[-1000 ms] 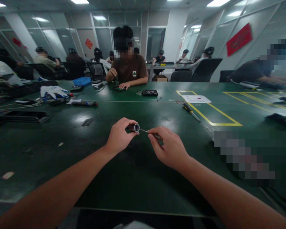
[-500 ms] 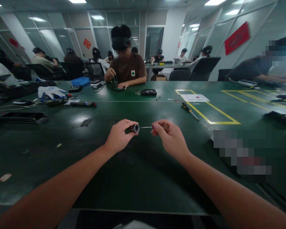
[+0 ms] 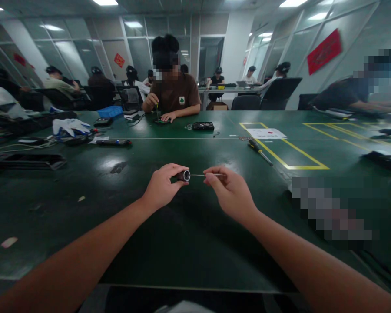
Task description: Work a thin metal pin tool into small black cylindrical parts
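A short dark tube with a bright metal rim (image 3: 186, 175) is pinched between the thumb and fingers of my left hand (image 3: 161, 186), its round end turned towards me and to the right. My right hand (image 3: 230, 191) is closed on a thin metal rod (image 3: 198, 175), held level above the table. The rod's left end reaches the rim of the tube; whether it goes inside cannot be made out. Part of the rod is covered by my right fingers, and most of the tube's body by my left hand.
Beyond my hands on the green table (image 3: 182, 252) lie a screwdriver (image 3: 260, 151), a black device (image 3: 203, 126) and a white paper (image 3: 266, 134). At left are gloves (image 3: 71, 127) and a black tray (image 3: 26, 161). A co-worker (image 3: 176, 93) sits opposite. A blurred-out object (image 3: 332, 213) lies right.
My right fingers have shifted slightly left along the rod, and the right hand has turned a little. My left hand and the tube stay almost where they were.
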